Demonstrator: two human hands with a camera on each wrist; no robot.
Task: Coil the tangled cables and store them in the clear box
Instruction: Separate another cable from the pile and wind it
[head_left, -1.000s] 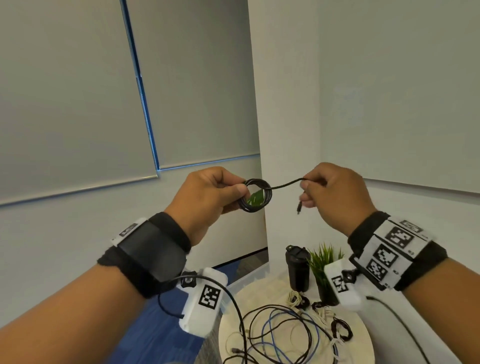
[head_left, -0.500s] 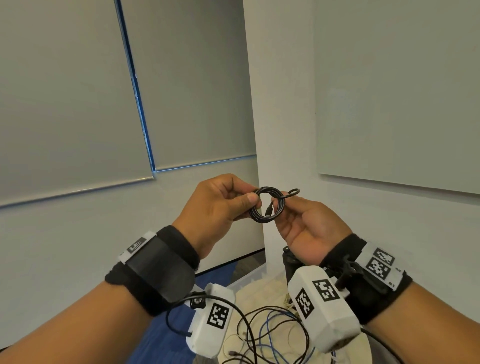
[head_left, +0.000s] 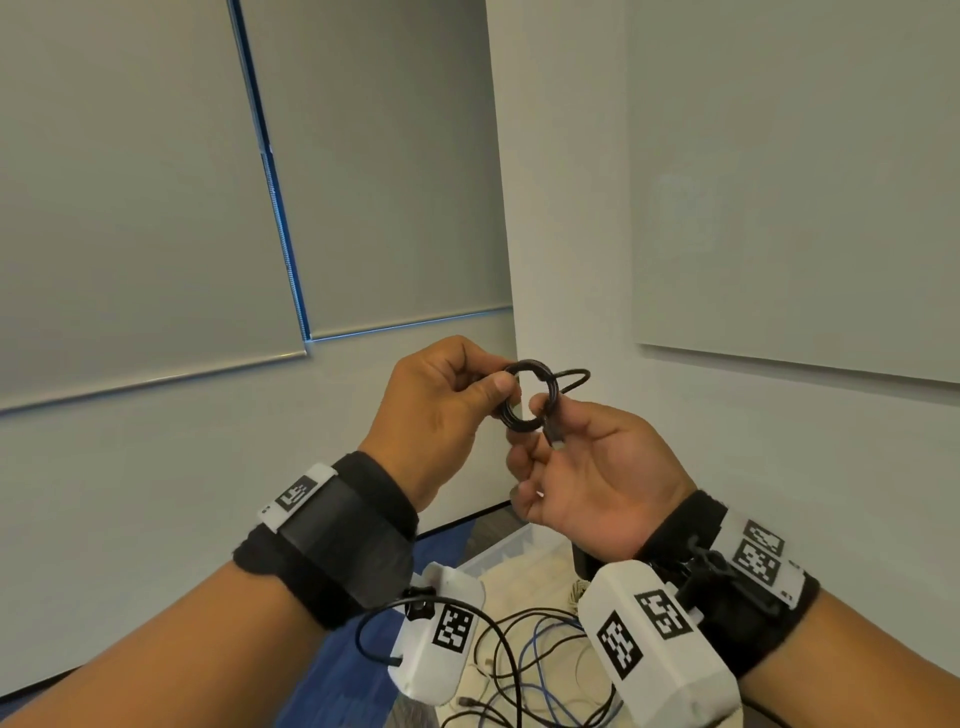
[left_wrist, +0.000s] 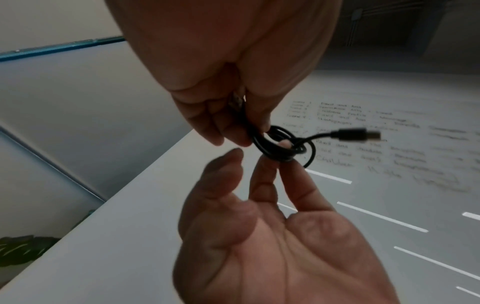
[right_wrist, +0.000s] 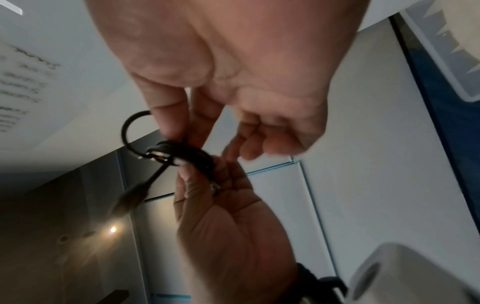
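A thin black cable (head_left: 529, 395) is wound into a small coil and held at chest height. My left hand (head_left: 497, 388) pinches the coil's left side between thumb and fingers. My right hand (head_left: 545, 411) is palm up under it, pinching the coil's right side. The free end loops out past the coil (head_left: 574, 375), and its USB plug (left_wrist: 354, 134) sticks out free. In the left wrist view the coil (left_wrist: 281, 149) sits between both sets of fingertips. Below lie the tangled cables (head_left: 535, 654) and the clear box (head_left: 496, 553).
Black, blue and white cables are heaped on a round white table (head_left: 524, 587) under my wrists. The clear box (right_wrist: 441, 53) stands at the table's far left edge, over blue carpet (head_left: 358, 670). Grey walls and window blinds close in ahead.
My right hand turned palm up and came in from the right to the coil. The stretched free end now loops around the coil. The coil stayed in my left hand.
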